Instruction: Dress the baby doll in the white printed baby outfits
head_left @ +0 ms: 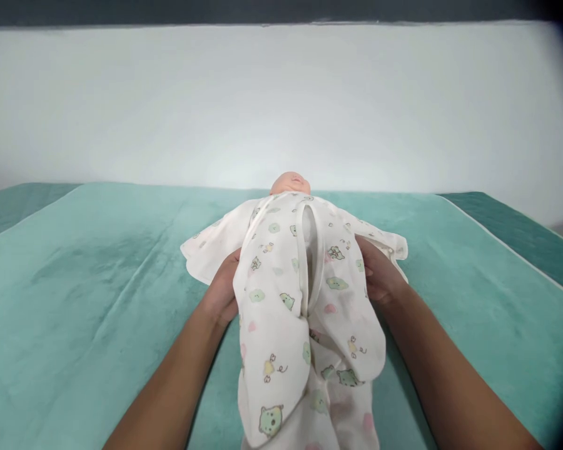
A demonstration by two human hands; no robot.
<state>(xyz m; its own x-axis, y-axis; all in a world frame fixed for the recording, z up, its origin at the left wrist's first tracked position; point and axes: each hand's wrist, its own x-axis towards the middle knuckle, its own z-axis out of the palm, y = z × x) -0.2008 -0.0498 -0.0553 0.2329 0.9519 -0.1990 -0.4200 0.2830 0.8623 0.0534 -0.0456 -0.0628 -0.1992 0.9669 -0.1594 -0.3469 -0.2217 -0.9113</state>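
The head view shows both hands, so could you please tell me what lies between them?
Between the left hand and the right hand lies the white printed garment, which partly hides both; the head view shows this.

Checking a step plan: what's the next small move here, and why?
Probably ease the left hand and right hand slightly inward to narrow the front opening of the cartoon-print baby garment: it gapes, and the hands sit at either side of the fabric, their fingers partly hidden.
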